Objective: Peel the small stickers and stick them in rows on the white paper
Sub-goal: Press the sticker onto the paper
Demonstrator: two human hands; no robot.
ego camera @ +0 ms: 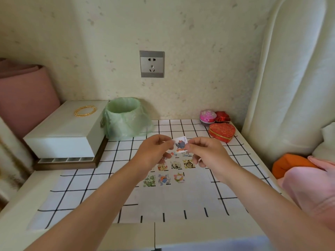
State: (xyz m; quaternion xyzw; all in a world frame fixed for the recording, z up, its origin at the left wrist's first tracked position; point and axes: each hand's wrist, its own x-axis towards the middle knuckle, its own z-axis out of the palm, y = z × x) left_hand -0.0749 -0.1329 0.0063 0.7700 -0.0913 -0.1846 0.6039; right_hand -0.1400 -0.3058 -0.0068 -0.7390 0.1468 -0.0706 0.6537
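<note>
A pale surface [253,160] against a wall is covered by a white cloth with a black grid. At its back left stand a white box [63,134] and a small bin [125,116] lined with a green bag. A sheet of white paper [177,198] lies flat in the middle of the cloth.

Above the far end of the sheet, the left hand [155,149] and right hand [204,153] meet, fingers curled. Each pinches one side of a small sticker [181,144] showing a dark cartoon creature, held off the paper. Whether its backing is off cannot be told.

Stuck stickers [164,179] sit in two visible rows of three, with another row partly hidden beneath the hands. The near half of the sheet is bare, so the task looks under halfway, with several rows left.
</note>
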